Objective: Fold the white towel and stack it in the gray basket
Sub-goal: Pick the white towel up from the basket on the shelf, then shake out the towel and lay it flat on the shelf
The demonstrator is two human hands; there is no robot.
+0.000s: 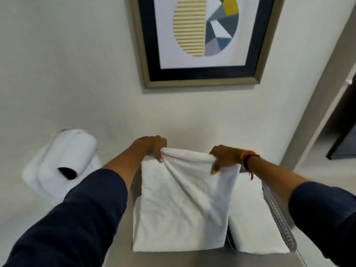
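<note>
The white towel [183, 205] hangs folded in front of me, its top edge bunched between both hands. My left hand [152, 147] pinches the top left corner. My right hand [225, 157], with orange and black bands at the wrist, pinches the top right corner. The towel's lower edge reaches down over the gray basket [281, 224], whose perforated rim shows at the right. Another folded white towel [250, 214] lies inside the basket, beside the hanging one. Most of the basket is hidden behind the towel.
A white toilet paper roll [65, 151] sits on a holder on the wall at left. A framed abstract picture [200, 39] hangs on the wall above. A grey surface [134, 259] lies below the towel. A dark doorway [344, 139] opens at the right.
</note>
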